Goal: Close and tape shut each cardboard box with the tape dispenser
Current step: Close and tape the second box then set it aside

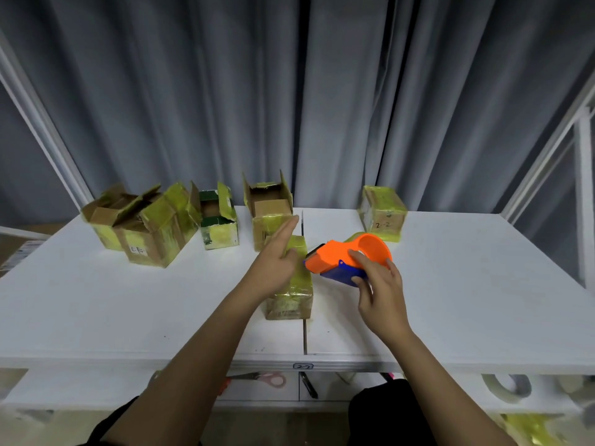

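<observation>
1. Holding the tape dispenser, the right hand has its fingers curled over the orange hood and the blue base; this grip is firm around the tool, which is held off the table, just right of the near box.
2. The left hand is flat, fingers straight, resting along the top of the small closed box at mid-table. Nothing is clasped; it looks to be pressing the flaps down.
3. That box is wrapped in yellowish tape layers, so its skin should be slick and a little crinkly. It looks light and likely to slide on the smooth white top unless held down.
4. Best hold for the box, I judge: palm on the lid or fingers round its side walls, clear of the seam where tape must run.
5. The dispenser is rigid plastic, light, with a cutting edge at its dark front lip; keep fingers behind that, on the hood and handle.
6. Four open boxes stand along the far left edge, flaps up and floppy. One closed box sits far right.
</observation>
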